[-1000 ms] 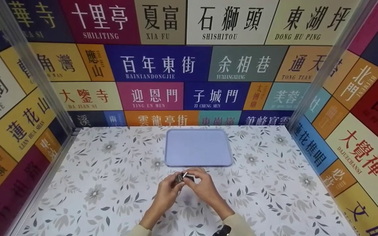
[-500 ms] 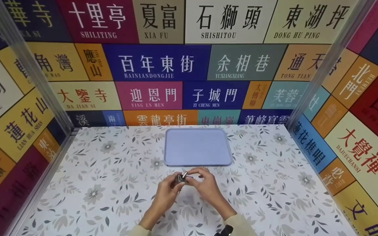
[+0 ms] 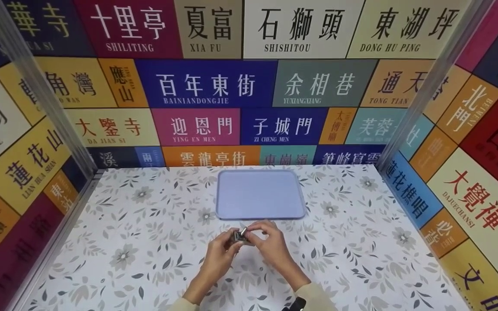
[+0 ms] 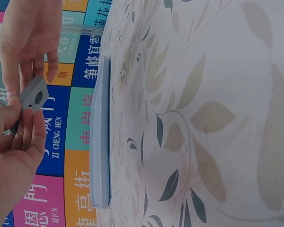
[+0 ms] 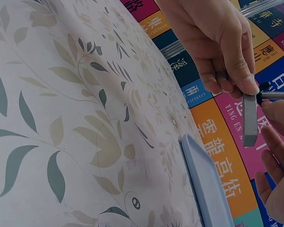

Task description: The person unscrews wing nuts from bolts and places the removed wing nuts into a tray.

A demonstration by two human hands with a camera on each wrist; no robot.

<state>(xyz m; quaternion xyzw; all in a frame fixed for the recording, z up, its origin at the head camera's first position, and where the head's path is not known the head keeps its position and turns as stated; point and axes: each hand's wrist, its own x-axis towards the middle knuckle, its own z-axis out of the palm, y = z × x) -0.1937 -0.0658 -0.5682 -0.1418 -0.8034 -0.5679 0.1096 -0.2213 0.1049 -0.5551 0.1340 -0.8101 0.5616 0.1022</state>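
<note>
In the head view both hands meet over the table, just in front of the tray. My left hand [image 3: 219, 255] grips a grey metal block [image 4: 38, 94] between thumb and fingers; a round hole shows in its face. Seen from the right wrist, the block is a narrow bar on edge, with a silver threaded bolt [image 5: 274, 95] and a small dark part [image 5: 262, 90] sticking out beside it. My right hand [image 3: 270, 244] pinches at the bolt with thumb and index finger, its other fingers spread loosely. Fingers partly cover the block in the head view.
A pale blue shallow tray [image 3: 260, 194] lies behind the hands on the table [image 3: 158, 242], which has a leaf-patterned cover. Walls of coloured name panels [image 3: 208, 83] enclose the back and both sides. A black band [image 3: 295, 303] shows at the right sleeve.
The right fingers have shifted at the bolt, and a dark flat part seen by the right fingers one second ago no longer shows. The left hand stays almost still with the block.
</note>
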